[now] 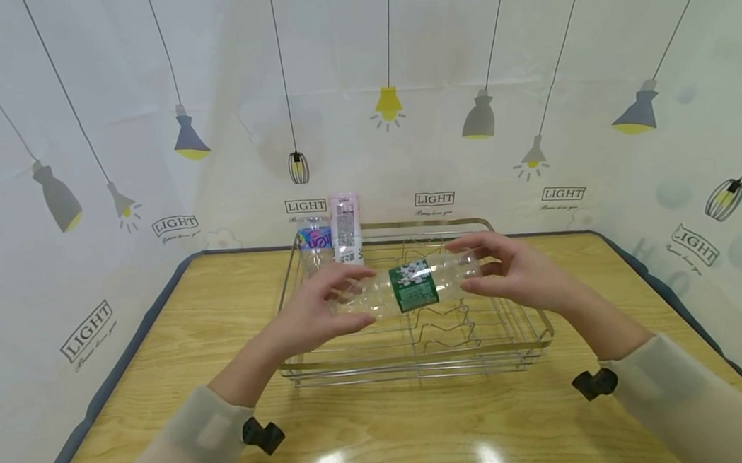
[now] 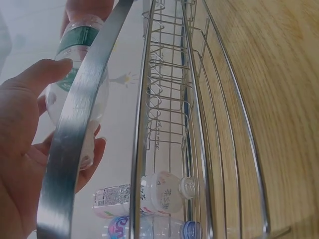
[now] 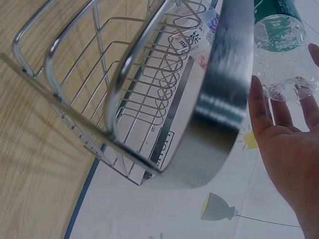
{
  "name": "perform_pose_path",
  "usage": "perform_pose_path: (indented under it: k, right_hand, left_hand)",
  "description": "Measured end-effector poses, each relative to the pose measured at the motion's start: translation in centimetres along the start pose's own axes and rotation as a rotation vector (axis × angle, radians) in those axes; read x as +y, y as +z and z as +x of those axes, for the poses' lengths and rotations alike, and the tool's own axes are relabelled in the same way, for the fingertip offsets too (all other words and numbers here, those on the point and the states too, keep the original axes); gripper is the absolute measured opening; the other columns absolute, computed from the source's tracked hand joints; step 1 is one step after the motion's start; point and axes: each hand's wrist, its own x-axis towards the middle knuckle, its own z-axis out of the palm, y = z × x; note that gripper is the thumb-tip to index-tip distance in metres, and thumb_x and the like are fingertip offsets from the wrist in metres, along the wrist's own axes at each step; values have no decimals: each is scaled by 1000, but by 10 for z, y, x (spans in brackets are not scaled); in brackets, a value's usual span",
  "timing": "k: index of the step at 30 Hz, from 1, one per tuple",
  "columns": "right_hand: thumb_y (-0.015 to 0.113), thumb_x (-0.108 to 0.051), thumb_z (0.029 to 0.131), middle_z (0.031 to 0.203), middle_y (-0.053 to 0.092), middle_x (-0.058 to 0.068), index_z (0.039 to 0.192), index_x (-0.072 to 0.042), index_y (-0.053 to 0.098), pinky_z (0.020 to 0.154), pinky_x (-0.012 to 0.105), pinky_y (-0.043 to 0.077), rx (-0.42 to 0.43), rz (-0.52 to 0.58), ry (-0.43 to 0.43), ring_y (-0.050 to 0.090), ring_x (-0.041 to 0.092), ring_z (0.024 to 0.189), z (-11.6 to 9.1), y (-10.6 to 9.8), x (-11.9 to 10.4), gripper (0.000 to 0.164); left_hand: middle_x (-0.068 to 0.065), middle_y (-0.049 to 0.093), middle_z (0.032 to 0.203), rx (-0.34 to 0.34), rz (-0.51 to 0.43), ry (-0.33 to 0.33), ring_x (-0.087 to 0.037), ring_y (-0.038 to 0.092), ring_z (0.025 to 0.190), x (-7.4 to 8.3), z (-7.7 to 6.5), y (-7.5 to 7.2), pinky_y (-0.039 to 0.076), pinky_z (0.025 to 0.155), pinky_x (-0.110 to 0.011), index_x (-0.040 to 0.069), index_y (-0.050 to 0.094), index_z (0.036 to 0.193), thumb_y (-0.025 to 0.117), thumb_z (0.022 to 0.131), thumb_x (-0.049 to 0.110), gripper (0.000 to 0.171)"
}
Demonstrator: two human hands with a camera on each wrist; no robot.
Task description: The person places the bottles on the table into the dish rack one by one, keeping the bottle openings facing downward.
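A clear plastic bottle (image 1: 415, 285) with a green label lies nearly level in the air between the hands, over the wire rack (image 1: 417, 360). My left hand (image 1: 315, 309) grips its narrower left end, thumb on the near side and fingers on the far side. At the other end, my right hand (image 1: 516, 268) holds the base with spread, bent fingers. The right wrist view shows the fingertips at the bottle's ridged bottom (image 3: 294, 87). In the left wrist view, the rack's flat metal rim (image 2: 75, 124) covers part of the bottle.
In the rack's back left corner stand a bottle with a pink-and-white label (image 1: 346, 226) and a clear bottle with a blue-purple label (image 1: 315, 238). Wavy wire dividers (image 1: 443, 326) run along the rack. Behind the wooden table (image 1: 370, 430) hangs a lamp-printed cloth (image 1: 347, 42).
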Motion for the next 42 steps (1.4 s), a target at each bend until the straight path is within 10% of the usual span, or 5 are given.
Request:
perform_pose_path:
  k: [21, 42]
  right_hand:
    - [76, -12, 104, 161, 53, 12, 166, -14, 44, 99, 17, 58, 144, 29, 3, 59, 29, 136, 17, 4, -11, 70]
    - [73, -18, 107, 161, 50, 17, 168, -15, 33, 104, 27, 60, 57, 145, 52, 60, 41, 144, 28, 25, -16, 73]
  left_hand:
    - [-9, 65, 149, 28, 79, -65, -36, 63, 134, 2, 4, 10, 58, 105, -51, 18, 55, 157, 85, 98, 29, 68]
    - [-14, 54, 158, -5, -273, -185, -38, 62, 141, 4, 6, 16, 58, 113, -52, 20, 34, 167, 70, 110, 31, 69]
